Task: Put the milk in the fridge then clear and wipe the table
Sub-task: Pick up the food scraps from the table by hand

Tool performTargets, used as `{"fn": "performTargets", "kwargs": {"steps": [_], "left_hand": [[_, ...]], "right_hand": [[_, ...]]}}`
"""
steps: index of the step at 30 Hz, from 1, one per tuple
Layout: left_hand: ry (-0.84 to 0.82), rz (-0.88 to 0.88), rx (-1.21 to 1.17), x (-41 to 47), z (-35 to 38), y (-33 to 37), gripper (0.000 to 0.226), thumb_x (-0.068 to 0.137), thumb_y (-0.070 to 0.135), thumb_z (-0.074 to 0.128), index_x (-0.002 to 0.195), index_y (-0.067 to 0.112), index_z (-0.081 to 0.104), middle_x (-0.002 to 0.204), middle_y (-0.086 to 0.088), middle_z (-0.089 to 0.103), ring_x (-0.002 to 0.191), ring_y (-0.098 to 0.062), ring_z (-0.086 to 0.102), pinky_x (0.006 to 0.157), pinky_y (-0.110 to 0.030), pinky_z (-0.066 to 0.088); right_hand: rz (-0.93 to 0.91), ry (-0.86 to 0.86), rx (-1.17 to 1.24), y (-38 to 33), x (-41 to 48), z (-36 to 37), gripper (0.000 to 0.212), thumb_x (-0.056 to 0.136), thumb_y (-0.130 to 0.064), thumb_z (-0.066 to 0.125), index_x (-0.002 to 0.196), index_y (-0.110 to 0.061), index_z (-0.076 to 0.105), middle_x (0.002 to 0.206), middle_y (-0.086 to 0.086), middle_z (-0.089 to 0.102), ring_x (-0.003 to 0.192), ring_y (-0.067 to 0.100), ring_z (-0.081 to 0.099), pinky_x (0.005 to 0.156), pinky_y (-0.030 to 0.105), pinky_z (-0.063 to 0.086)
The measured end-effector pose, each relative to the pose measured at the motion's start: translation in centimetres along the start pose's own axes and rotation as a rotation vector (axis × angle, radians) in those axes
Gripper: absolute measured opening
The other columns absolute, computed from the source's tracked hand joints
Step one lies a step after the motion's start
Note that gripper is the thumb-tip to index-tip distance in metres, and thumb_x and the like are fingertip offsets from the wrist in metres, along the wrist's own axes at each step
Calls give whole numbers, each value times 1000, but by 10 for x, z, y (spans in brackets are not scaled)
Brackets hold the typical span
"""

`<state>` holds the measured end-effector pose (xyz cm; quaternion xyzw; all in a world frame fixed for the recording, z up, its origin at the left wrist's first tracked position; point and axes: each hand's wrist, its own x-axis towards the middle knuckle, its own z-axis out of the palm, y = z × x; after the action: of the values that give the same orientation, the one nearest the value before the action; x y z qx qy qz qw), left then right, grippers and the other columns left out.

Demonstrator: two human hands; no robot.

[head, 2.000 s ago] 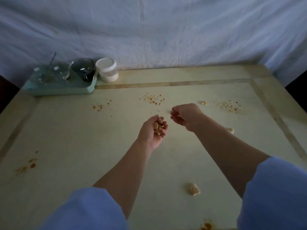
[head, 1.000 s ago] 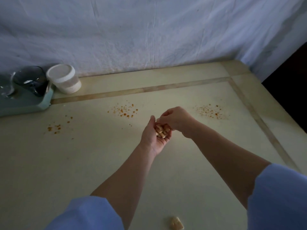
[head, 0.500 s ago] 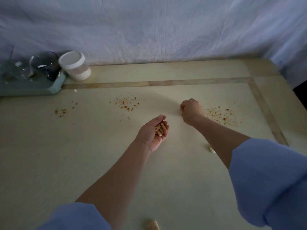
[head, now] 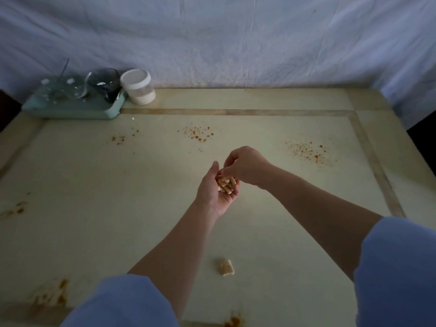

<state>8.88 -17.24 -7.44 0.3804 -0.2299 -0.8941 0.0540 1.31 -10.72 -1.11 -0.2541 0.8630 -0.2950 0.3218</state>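
Observation:
My left hand [head: 213, 192] is cupped palm up over the middle of the cream table [head: 94, 197] and holds several small tan food pieces [head: 226, 184]. My right hand [head: 245, 165] sits right above that palm, fingertips pinched together at the pile; whether a piece is between them is hidden. One tan piece [head: 225, 267] lies loose on the table near me. Orange crumb and sauce spots [head: 199, 134] are scattered across the tabletop, with another patch of spots [head: 308, 149] to the right.
A mint-green tray [head: 70, 109] at the back left carries glassware and spoons. A white lidded jar [head: 139, 86] stands beside it. A white cloth [head: 236, 38] hangs behind the table. Brown stains [head: 52, 295] mark the near left edge.
My right hand has come back from the table by the right-hand spots to my left palm. The small piece that lay by my right forearm is gone from the table.

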Motion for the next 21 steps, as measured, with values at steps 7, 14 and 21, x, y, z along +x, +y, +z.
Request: {"fn": "performTargets", "kwargs": {"steps": [7, 14, 21], "left_hand": [[-86, 18, 34, -69, -57, -5, 29, 94, 28, 50, 73, 10, 60, 61, -6, 66, 56, -13, 63, 43, -15, 46], [15, 21, 143, -115, -109, -20, 21, 92, 20, 55, 74, 9, 60, 55, -3, 58, 50, -11, 58, 40, -15, 43], [15, -5, 156, -127, -123, -41, 21, 93, 21, 53, 76, 9, 59, 58, -3, 57, 52, -10, 56, 40, -14, 45]], "right_hand": [[27, 111, 126, -15, -65, 49, 8, 82, -15, 66, 88, -10, 68, 81, 4, 65, 74, 17, 61, 59, 24, 49], [116, 14, -205, 29, -121, 119, 22, 83, -12, 66, 104, -6, 67, 105, 9, 68, 94, 22, 64, 73, 26, 50], [177, 132, -377, 63, -127, 156, 26, 86, -3, 53, 110, -11, 63, 114, 10, 55, 98, 27, 58, 75, 30, 49]]}}
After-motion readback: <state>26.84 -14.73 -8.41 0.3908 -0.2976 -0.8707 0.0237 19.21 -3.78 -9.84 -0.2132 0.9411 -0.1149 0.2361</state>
